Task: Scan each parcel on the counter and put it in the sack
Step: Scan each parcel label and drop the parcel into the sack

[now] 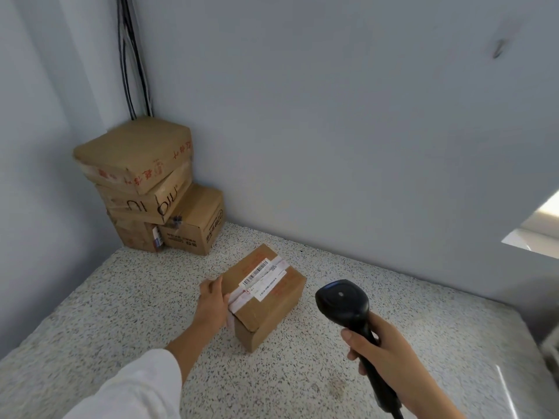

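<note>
Far left corner: a stack of cardboard boxes (148,189) stands on the speckled counter (99,300), against both walls. The upper boxes sit skewed on the lower ones, and red print shows on the top box. Dark cables (133,55) run down the wall corner behind the stack.

Lower left: a white sleeve (136,385) covers the left forearm. The left hand (213,300) lies against the left side of the parcel (269,300), fingers extended along that face and not visibly curled round anything.

Centre: the parcel, a small brown carton, rests on the counter, well apart from the stack and set at an angle to the wall. Tape crosses its top. A white label (262,275) with a barcode faces upward.

Right of centre: the right hand (390,355) grips the handle of a black handheld scanner (348,303), fingers wrapped round it. The scanner head is held above the counter, just beside the parcel's right side, not touching it.

Far right: a bright opening (538,231) shows in the wall.
</note>
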